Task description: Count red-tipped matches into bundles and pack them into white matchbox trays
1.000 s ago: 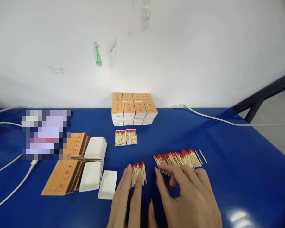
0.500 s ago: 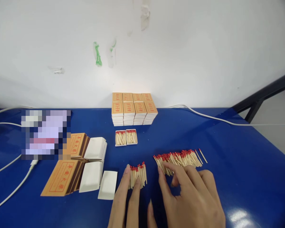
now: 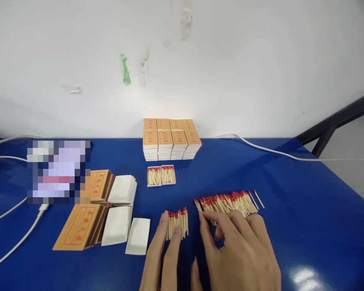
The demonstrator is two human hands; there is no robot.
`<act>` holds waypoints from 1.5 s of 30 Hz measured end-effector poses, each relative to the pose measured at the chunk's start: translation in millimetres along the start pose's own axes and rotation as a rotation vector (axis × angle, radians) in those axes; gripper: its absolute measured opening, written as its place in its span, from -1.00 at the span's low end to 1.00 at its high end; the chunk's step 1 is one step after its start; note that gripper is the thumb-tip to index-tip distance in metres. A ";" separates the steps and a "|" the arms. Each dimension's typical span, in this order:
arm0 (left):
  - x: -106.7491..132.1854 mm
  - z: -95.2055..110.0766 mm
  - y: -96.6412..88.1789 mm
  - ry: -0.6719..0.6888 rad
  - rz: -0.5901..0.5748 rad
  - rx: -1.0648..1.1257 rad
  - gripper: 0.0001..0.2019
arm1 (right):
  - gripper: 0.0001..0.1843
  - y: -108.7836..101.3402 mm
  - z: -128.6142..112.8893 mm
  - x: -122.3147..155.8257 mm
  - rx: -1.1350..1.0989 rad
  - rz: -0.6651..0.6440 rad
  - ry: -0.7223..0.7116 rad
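Observation:
My left hand (image 3: 166, 254) has two fingers stretched out at a small group of red-tipped matches (image 3: 182, 222). One fingertip lies along the group's left side, another on its lower part. A left thumb tip shows lower, apart from the matches. My right hand (image 3: 241, 250) bends over the left end of a larger heap of matches (image 3: 230, 202). Its thumb and index fingertips pinch together on a few matches there, which stand slightly apart from the heap. A white tray (image 3: 138, 236) lies just left of my left hand.
Two filled match trays (image 3: 161, 176) sit behind the small group. Stacked matchboxes (image 3: 171, 139) stand by the wall. At left are flat orange sleeves (image 3: 79, 226), stacks of white trays (image 3: 117, 225), a blurred-out device (image 3: 60, 169) and white cables (image 3: 21, 250).
My right hand has moved slightly left, its thumb and index tips closing on a few matches, which have shifted left from the heap. My left hand has barely moved.

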State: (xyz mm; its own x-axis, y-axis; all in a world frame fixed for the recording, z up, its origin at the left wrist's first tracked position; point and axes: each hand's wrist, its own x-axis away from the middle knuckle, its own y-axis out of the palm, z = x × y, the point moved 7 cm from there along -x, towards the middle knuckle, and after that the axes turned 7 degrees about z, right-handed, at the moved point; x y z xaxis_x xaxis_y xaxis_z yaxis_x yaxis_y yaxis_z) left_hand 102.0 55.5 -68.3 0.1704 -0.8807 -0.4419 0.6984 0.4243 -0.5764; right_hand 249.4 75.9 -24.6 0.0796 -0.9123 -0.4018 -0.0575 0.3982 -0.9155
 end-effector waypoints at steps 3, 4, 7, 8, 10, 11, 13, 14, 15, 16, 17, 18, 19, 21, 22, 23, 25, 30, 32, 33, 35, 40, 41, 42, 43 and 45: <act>0.2 -12.6 14.9 -0.036 0.000 0.058 -0.23 | -0.85 -1.0 10.0 0.6 -0.100 0.089 0.058; 1.9 -16.1 18.3 -0.044 0.001 0.076 -0.23 | -0.88 -0.4 11.6 0.4 -0.141 0.098 0.074; 10.1 -24.6 23.2 -0.055 0.007 0.122 -0.20 | -0.85 1.8 10.8 -1.7 -0.245 0.086 0.117; 13.0 -27.6 24.1 -0.059 0.010 0.133 -0.19 | -0.84 2.0 9.0 -2.5 -0.268 0.084 0.127; 18.3 -35.0 27.1 -0.075 0.013 0.147 -0.19 | -0.83 2.2 2.4 -3.9 -0.300 0.078 0.130; 20.4 -39.5 29.9 -0.086 0.012 0.152 -0.20 | -0.81 2.2 -1.5 -4.3 -0.312 0.077 0.133; 23.6 -49.5 38.2 -0.109 0.003 0.158 -0.21 | -0.74 3.0 -7.7 -4.3 -0.324 0.067 0.175; 24.8 -54.9 43.0 -0.123 -0.003 0.158 -0.22 | -0.69 3.7 -10.1 -3.9 -0.327 0.058 0.210; 25.8 -60.3 47.7 -0.139 -0.008 0.157 -0.23 | -0.66 4.6 -11.9 -3.2 -0.326 0.044 0.247; 26.7 -65.3 51.8 -0.152 -0.010 0.155 -0.25 | -0.64 5.3 -13.4 -2.5 -0.323 0.030 0.281; 27.4 -69.5 55.1 -0.163 -0.012 0.153 -0.26 | -0.62 5.7 -14.8 -1.9 -0.320 0.016 0.303; 28.0 -72.9 57.5 -0.170 -0.012 0.152 -0.27 | -0.62 5.7 -16.6 -1.7 -0.319 0.006 0.305; 28.6 -75.3 59.1 -0.173 -0.011 0.154 -0.26 | -0.62 5.3 -17.8 -1.6 -0.315 -0.001 0.302; 29.5 -77.9 60.4 -0.173 -0.009 0.160 -0.22 | -0.62 4.6 -17.9 -1.4 -0.312 -0.012 0.296; 29.9 -78.5 60.5 -0.172 -0.008 0.163 -0.20 | -0.63 4.7 -17.3 -1.2 -0.314 -0.020 0.293; 30.3 -78.9 60.5 -0.171 -0.007 0.165 -0.19 | -0.62 5.0 -16.2 -1.0 -0.316 -0.027 0.292; 31.3 -79.6 60.7 -0.171 -0.004 0.168 -0.18 | -0.62 6.2 -12.7 -0.4 -0.313 -0.036 0.296; 34.4 -83.3 63.3 -0.175 0.004 0.167 -0.25 | -0.74 6.9 -13.1 -1.2 -0.332 -0.023 0.147; 35.4 -85.2 64.7 -0.182 0.006 0.168 -0.29 | -0.74 7.5 -9.4 -1.0 -0.312 -0.020 0.166; 35.8 -86.0 65.3 -0.188 0.005 0.171 -0.29 | -0.73 7.7 -7.0 -1.0 -0.301 -0.017 0.186; 36.4 -87.3 66.2 -0.205 0.002 0.182 -0.30 | -0.72 7.8 -5.0 -1.8 -0.295 -0.011 0.183; 36.5 -88.3 65.5 -0.270 -0.038 0.231 -0.41 | -0.72 8.3 -3.8 -3.3 -0.331 0.004 0.126; 36.1 -88.3 64.8 -0.289 -0.047 0.246 -0.44 | -0.73 8.4 -3.5 -3.2 -0.336 0.006 0.127; 35.5 -88.3 63.9 -0.311 -0.056 0.263 -0.46 | -0.73 8.6 -3.4 -3.2 -0.339 0.007 0.130; 34.7 -88.2 63.0 -0.336 -0.064 0.283 -0.47 | -0.74 8.7 -3.5 -3.2 -0.342 0.008 0.132; 32.5 -87.9 61.5 -0.395 -0.080 0.326 -0.50 | -0.73 8.5 -3.3 -3.7 -0.347 0.015 0.144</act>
State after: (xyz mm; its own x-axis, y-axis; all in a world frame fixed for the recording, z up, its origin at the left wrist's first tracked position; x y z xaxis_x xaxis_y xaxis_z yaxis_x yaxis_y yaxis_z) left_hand 89.4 71.5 -178.6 0.3129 -0.9468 -0.0754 0.8897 0.3200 -0.3256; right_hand 245.4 82.3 -30.8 -0.0628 -0.9207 -0.3851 -0.3930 0.3775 -0.8385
